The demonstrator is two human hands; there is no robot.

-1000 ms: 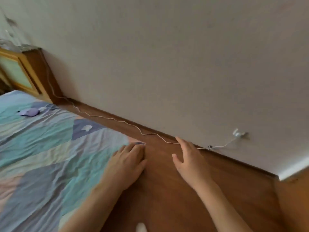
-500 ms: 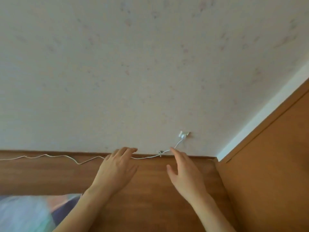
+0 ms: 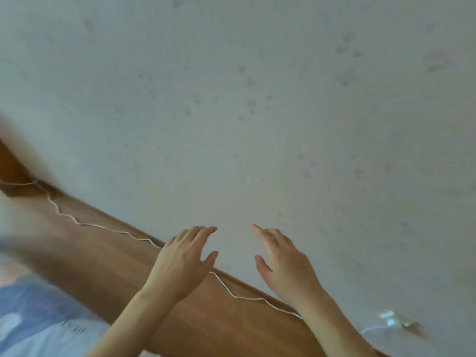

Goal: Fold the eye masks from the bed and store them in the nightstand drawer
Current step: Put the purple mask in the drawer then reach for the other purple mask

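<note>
Speckled wall (image 3: 257, 99); left hand (image 3: 180, 264), right hand (image 3: 288, 266) empty, splayed.

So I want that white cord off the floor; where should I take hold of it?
Pinch the white cord on the slack wavy stretch between the left hand and right hand, coming from above. It lies loose on the wooden floor along the wall.

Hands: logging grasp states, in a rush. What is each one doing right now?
Left hand: open, holding nothing.
Right hand: open, holding nothing.
</note>
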